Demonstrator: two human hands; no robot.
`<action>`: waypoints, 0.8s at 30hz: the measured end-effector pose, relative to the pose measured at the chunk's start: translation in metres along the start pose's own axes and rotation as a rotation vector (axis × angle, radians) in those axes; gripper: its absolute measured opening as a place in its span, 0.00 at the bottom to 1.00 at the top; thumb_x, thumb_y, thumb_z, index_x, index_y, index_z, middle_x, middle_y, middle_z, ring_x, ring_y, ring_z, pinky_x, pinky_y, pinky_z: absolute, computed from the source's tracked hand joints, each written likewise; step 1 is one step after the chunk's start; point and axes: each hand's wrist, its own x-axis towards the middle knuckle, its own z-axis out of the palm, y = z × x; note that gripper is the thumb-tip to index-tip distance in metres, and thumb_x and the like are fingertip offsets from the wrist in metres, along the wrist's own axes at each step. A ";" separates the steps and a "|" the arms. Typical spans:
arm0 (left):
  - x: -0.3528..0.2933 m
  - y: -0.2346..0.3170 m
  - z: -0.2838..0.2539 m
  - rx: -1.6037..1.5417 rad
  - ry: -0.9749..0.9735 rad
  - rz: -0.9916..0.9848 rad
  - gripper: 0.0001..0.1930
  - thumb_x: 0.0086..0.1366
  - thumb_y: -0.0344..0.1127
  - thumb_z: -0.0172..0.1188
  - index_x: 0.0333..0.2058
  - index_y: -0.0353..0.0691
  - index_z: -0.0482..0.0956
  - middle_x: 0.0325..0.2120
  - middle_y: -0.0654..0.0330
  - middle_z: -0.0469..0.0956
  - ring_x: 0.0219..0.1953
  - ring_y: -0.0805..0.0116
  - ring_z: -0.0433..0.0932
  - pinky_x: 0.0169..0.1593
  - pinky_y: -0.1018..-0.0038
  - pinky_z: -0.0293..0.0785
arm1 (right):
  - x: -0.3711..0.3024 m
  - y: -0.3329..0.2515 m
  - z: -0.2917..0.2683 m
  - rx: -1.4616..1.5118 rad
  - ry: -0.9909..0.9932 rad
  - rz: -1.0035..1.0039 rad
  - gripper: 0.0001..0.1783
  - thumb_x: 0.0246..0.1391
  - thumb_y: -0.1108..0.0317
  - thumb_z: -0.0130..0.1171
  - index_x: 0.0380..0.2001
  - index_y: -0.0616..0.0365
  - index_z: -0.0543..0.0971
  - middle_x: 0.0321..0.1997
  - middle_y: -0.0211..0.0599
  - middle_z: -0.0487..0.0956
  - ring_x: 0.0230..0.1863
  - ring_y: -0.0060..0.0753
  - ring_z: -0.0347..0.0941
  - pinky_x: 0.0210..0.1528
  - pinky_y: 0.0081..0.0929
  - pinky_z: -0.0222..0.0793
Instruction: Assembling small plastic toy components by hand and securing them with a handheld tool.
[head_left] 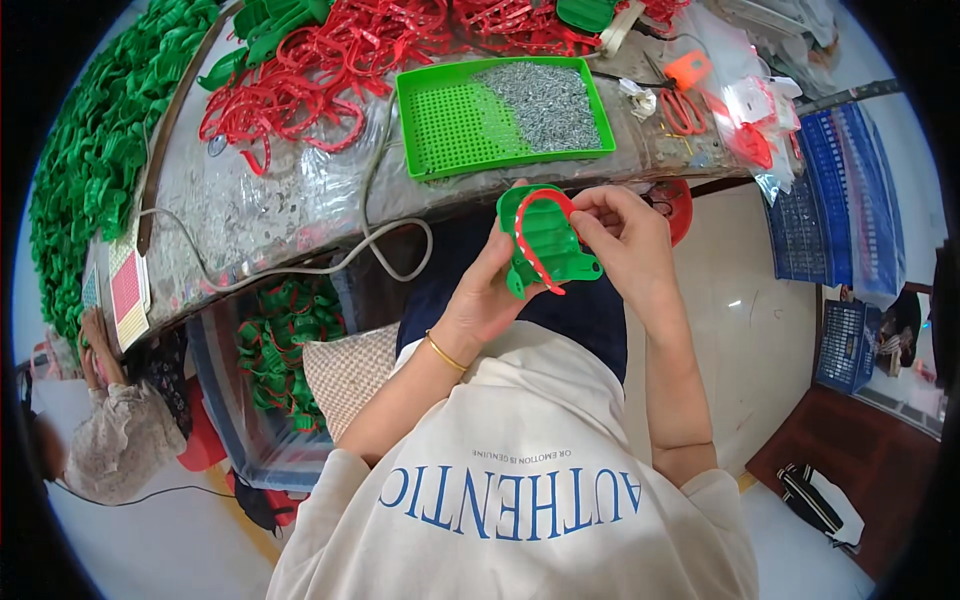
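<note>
While blue lettering [510,505] ran upside down across the cream shirt [570,405], the left hand [480,295] gripped a green part [550,230] above the lap; the right hand [630,240] pinched a red strip [527,250] on it. The part was ribbed; the strip, white-dotted, curved over its face. Beyond, the table [270,215] held a green tray [510,165] with grey bits [545,105], scissors [684,112] to the right, red strips [340,70] heaped behind.

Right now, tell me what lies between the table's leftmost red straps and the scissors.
In the head view, mainly the green tray with metal bits, then a crumpled white scrap.
</note>
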 end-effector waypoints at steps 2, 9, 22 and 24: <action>-0.002 0.003 0.004 0.037 -0.010 0.043 0.44 0.59 0.53 0.61 0.68 0.58 0.43 0.62 0.64 0.59 0.60 0.65 0.64 0.56 0.61 0.68 | 0.002 -0.001 0.004 -0.049 0.000 0.002 0.07 0.54 0.74 0.59 0.36 0.64 0.78 0.30 0.26 0.77 0.29 0.14 0.71 0.32 0.12 0.67; -0.002 0.007 0.007 0.134 -0.052 0.137 0.46 0.58 0.50 0.63 0.68 0.56 0.42 0.63 0.64 0.57 0.62 0.65 0.63 0.59 0.60 0.66 | 0.009 0.016 0.008 0.240 -0.083 0.158 0.07 0.55 0.73 0.58 0.36 0.64 0.77 0.29 0.25 0.77 0.29 0.10 0.70 0.31 0.11 0.66; -0.004 0.005 0.005 0.156 -0.012 0.189 0.48 0.56 0.43 0.67 0.68 0.50 0.44 0.62 0.60 0.59 0.62 0.66 0.60 0.62 0.67 0.61 | 0.000 0.011 0.017 0.211 -0.030 0.195 0.07 0.55 0.74 0.59 0.36 0.65 0.77 0.29 0.27 0.77 0.28 0.12 0.71 0.31 0.12 0.67; -0.004 0.006 0.005 0.199 0.029 0.167 0.49 0.54 0.42 0.69 0.68 0.50 0.44 0.61 0.60 0.60 0.61 0.67 0.62 0.59 0.69 0.65 | -0.002 0.009 0.021 0.167 -0.006 0.169 0.06 0.55 0.74 0.59 0.36 0.65 0.77 0.29 0.27 0.77 0.28 0.12 0.72 0.31 0.12 0.68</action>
